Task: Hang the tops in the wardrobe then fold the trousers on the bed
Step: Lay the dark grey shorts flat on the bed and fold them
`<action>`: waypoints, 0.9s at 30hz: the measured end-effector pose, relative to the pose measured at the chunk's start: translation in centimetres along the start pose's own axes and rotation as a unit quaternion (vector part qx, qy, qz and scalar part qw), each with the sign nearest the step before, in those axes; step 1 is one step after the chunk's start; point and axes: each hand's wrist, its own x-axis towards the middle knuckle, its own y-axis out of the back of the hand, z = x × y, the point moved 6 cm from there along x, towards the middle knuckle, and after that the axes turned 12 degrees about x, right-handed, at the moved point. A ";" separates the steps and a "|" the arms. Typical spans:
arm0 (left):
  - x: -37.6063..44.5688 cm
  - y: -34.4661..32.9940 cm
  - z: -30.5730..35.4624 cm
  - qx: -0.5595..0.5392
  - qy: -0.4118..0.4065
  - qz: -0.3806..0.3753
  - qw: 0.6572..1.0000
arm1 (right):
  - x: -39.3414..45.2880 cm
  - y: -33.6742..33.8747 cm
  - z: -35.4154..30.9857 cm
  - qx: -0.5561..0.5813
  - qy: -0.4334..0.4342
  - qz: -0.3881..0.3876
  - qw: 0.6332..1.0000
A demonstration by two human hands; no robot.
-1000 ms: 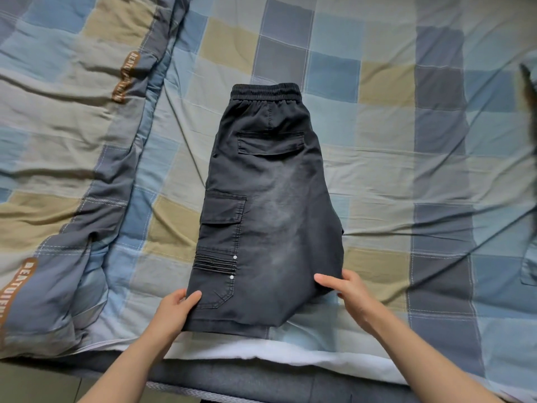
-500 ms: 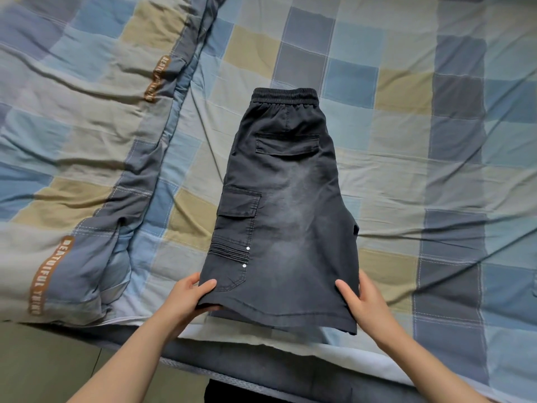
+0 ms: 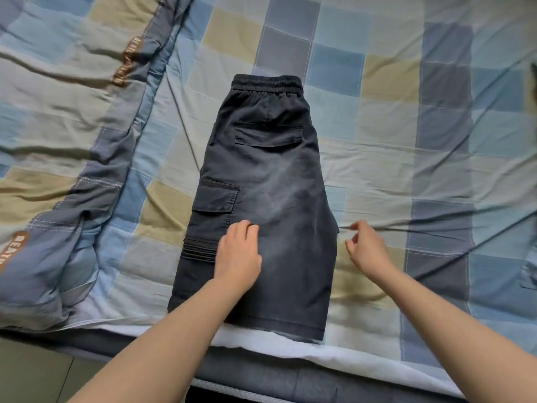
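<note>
Dark grey cargo trousers (image 3: 270,175), short-legged and folded in half lengthwise, lie flat on the checked bed sheet (image 3: 392,112). Their elastic waistband is at the far end and the hem is at the bed's near edge. My left hand (image 3: 239,254) rests on the fabric just below the cargo pocket, fingertips bent down onto it. My right hand (image 3: 367,248) hovers over the sheet just right of the trousers' crotch point, fingers loosely curled, holding nothing that I can make out.
A rumpled checked quilt (image 3: 58,126) with brown lettering covers the left of the bed. A dark item (image 3: 534,80) shows at the right edge. The grey mattress side (image 3: 290,373) runs along the bottom, with floor (image 3: 29,373) at lower left.
Both hands have let go of the hem, which now lies flat. My left hand moved up onto the trouser leg; my right hand moved up and off to the right side.
</note>
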 end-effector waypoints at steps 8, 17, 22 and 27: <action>4.1 -3.9 9.0 0.051 -0.137 -0.092 0.985 | 4.8 -2.7 -2.5 -0.030 0.100 -0.069 0.992; 3.5 -5.6 8.4 0.145 -0.126 -0.139 0.972 | 5.5 -0.8 -0.1 -0.015 0.034 -0.031 0.999; 3.6 -3.0 11.3 0.038 -0.126 -0.064 0.989 | 4.4 -1.5 -0.2 0.275 -0.139 -0.065 0.949; 2.1 -4.6 13.0 -0.144 -0.114 -0.151 0.971 | 3.2 -1.9 -1.4 0.228 -0.103 -0.115 0.961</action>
